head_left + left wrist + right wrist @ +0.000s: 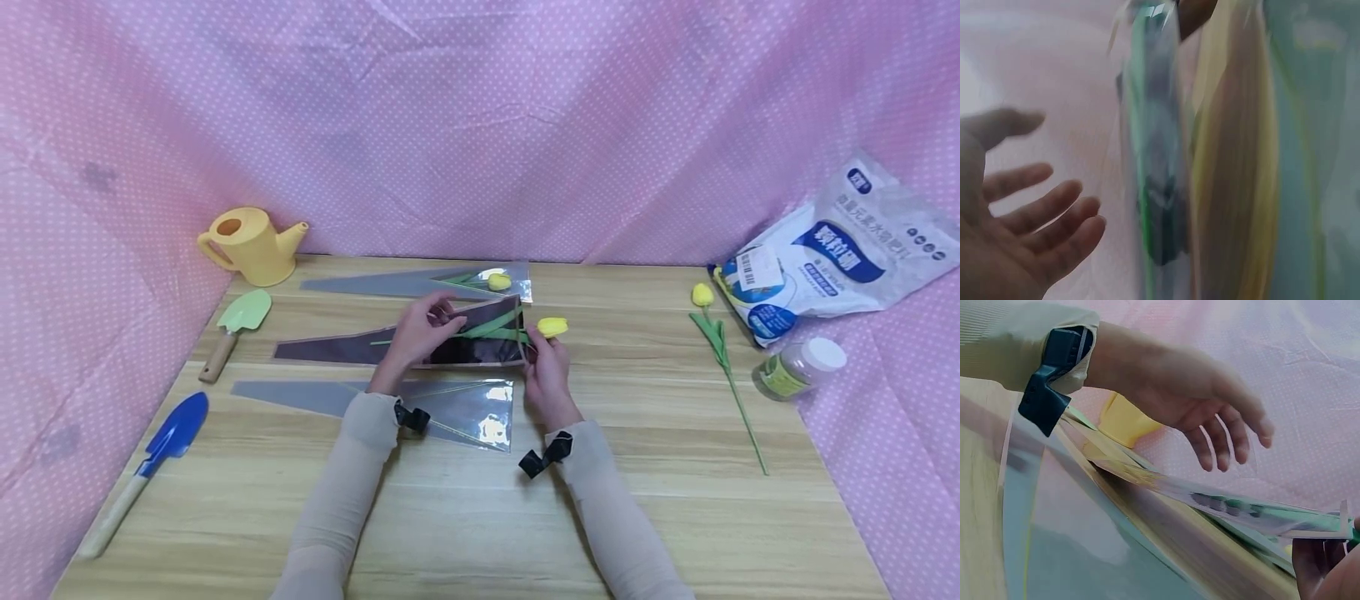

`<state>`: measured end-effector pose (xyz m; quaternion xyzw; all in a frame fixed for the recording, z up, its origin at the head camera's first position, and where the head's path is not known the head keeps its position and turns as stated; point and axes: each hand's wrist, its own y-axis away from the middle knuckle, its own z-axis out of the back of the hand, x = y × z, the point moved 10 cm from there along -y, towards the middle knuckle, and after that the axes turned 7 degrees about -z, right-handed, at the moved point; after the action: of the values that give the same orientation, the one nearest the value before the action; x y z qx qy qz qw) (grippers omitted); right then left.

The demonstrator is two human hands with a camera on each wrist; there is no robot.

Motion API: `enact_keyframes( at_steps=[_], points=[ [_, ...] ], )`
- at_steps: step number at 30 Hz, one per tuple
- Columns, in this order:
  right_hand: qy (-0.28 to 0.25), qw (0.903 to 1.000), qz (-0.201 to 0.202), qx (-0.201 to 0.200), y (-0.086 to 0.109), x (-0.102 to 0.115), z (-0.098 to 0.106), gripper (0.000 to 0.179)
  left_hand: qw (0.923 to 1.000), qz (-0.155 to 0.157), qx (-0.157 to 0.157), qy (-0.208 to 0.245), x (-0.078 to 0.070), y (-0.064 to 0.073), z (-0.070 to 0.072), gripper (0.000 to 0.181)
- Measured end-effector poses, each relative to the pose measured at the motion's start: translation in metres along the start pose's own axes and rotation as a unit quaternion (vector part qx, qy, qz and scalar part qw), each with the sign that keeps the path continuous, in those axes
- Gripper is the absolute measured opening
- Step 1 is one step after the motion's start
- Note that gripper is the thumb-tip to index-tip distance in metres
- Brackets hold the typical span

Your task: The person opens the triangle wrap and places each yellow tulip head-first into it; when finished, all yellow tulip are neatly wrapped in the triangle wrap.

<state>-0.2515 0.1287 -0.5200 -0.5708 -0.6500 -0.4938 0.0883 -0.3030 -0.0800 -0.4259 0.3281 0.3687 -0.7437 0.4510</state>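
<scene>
My right hand (549,371) pinches the wide end of a dark-edged clear flower sleeve (330,348), tilted up off the table. Inside lie the stem and green leaves of a yellow tulip (553,327), its bloom sticking out past the mouth. My left hand (422,333) hovers over the sleeve, fingers loosely bent and apart from it; the left wrist view shows that hand (1035,206) holding nothing. Behind lies another sleeve (375,285) with a tulip (498,282) in it. Nearer me lies a flat sleeve (450,408) with no flower visible inside.
At left are a yellow watering can (258,246), a green trowel (243,312) and a blue trowel (176,429). To the right lie a loose yellow tulip (720,354), a white printed bag (832,250) and a lidded jar (795,371). Pink dotted cloth (480,125) hangs around the table.
</scene>
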Motion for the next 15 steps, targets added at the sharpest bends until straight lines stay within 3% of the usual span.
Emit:
enact_keyframes(
  at_steps=[4, 8, 15],
  points=[
    [-0.007, 1.0000, 0.003, 0.000, -0.001, 0.001, 0.001, 0.027, 0.9965, 0.007, 0.071, -0.044, 0.011, 0.004, 0.005, 0.070],
    [-0.011, 0.9999, 0.003, 0.000, -0.002, 0.001, 0.002, 0.036, 0.9861, 0.012, 0.134, -0.096, 0.024, 0.011, 0.007, 0.093],
    [-0.011, 0.9999, -0.002, 0.003, 0.000, 0.003, 0.002, 0.043, 0.9645, 0.041, 0.181, -0.188, 0.049, 0.022, 0.014, 0.111]
  ],
)
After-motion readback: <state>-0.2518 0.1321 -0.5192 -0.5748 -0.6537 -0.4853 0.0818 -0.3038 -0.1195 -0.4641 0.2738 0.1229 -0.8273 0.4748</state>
